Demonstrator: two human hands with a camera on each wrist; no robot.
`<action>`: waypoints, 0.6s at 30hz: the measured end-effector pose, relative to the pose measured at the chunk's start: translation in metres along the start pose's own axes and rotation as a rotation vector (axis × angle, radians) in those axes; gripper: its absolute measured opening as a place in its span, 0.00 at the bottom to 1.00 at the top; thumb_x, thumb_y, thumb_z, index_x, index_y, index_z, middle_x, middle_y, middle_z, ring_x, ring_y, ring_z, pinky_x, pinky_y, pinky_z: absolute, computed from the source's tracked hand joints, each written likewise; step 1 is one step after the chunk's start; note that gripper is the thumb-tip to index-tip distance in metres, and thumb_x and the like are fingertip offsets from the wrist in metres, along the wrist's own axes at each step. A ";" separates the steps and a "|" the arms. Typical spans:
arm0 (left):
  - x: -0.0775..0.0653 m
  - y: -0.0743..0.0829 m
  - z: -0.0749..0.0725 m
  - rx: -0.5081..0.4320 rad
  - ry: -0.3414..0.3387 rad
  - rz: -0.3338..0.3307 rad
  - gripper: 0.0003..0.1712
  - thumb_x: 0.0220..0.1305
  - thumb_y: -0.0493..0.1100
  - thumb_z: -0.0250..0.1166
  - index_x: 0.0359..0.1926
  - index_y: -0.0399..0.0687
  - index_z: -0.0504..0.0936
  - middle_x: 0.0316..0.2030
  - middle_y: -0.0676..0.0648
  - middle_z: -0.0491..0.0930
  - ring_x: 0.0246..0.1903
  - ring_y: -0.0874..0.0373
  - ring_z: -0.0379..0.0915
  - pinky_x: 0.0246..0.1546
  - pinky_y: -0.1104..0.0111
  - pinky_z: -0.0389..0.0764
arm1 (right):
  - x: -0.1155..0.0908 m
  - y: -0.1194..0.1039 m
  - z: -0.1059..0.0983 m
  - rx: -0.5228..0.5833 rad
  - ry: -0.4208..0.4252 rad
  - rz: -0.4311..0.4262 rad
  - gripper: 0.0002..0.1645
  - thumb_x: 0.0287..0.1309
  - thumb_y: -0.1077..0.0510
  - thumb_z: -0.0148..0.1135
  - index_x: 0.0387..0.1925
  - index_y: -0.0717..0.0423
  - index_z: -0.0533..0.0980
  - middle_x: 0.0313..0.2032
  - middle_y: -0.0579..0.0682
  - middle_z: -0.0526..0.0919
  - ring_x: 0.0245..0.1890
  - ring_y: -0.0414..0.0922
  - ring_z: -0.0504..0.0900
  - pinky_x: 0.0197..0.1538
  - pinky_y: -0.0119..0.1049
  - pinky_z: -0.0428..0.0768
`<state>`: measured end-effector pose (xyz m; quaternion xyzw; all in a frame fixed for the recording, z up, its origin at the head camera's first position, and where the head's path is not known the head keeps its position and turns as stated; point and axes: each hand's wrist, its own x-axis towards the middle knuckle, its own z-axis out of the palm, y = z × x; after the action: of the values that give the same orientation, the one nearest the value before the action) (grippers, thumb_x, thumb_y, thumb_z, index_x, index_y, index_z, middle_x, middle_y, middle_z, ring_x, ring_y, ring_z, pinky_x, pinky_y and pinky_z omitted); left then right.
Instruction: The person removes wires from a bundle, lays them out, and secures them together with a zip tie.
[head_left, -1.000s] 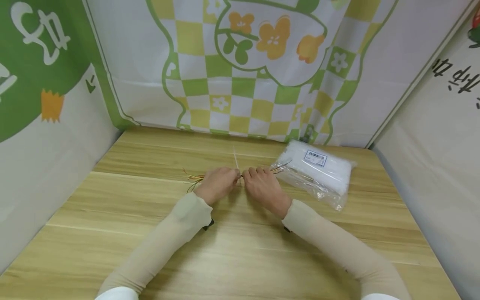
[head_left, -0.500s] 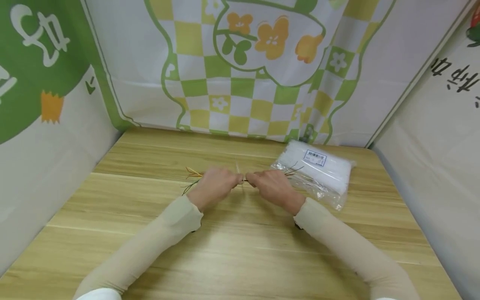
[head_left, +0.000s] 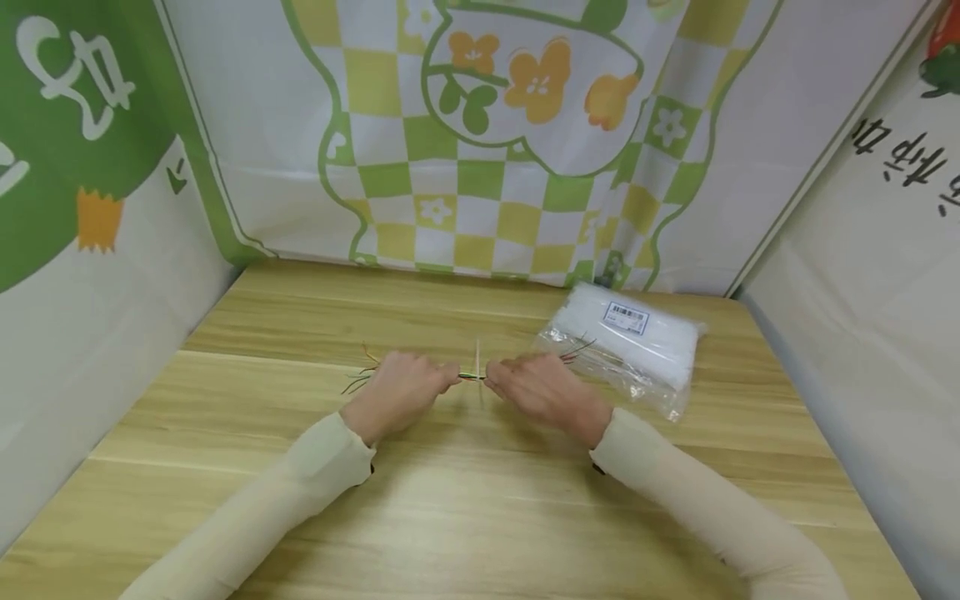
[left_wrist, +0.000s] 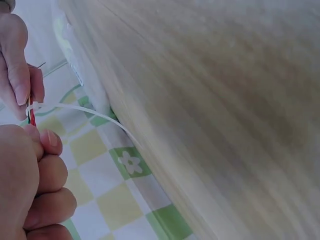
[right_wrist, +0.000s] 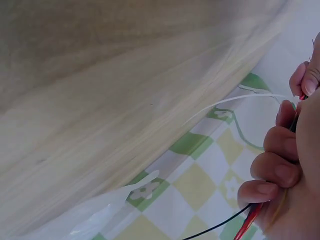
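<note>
A thin bundle of coloured wires (head_left: 471,377) runs between my two hands, held just over the table. My left hand (head_left: 401,390) pinches one side, and loose wire ends fan out beyond it. On the other side my right hand (head_left: 551,392) grips the bundle with curled fingers; red, black and yellow wires (right_wrist: 248,222) trail out of it in the right wrist view. A white cable tie (head_left: 477,354) loops around the bundle in the gap between the hands. Its long tail (left_wrist: 90,110) curves away in the left wrist view.
A clear plastic bag (head_left: 637,333) packed with white strips, bearing a barcode label, lies at the back right, close to the right hand's wire ends. Printed curtains (head_left: 487,183) enclose the wooden table (head_left: 450,517) at the back and sides.
My left hand has moved left and towards me, widening the gap between the hands. More wire and the cable tie now show there. My right hand has shifted slightly right and towards me.
</note>
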<state>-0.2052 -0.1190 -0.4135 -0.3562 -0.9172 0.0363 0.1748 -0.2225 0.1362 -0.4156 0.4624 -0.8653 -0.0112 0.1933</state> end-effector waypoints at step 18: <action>-0.019 -0.011 0.001 -0.016 0.075 0.015 0.14 0.70 0.48 0.70 0.30 0.55 0.75 0.12 0.57 0.73 0.17 0.67 0.44 0.15 0.73 0.47 | -0.009 0.012 -0.001 0.058 0.031 -0.057 0.18 0.70 0.53 0.67 0.27 0.50 0.70 0.15 0.41 0.71 0.17 0.34 0.57 0.18 0.33 0.64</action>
<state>-0.1995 -0.1401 -0.4181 -0.3657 -0.9075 0.0170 0.2057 -0.2271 0.1503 -0.4149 0.4924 -0.8487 0.0155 0.1926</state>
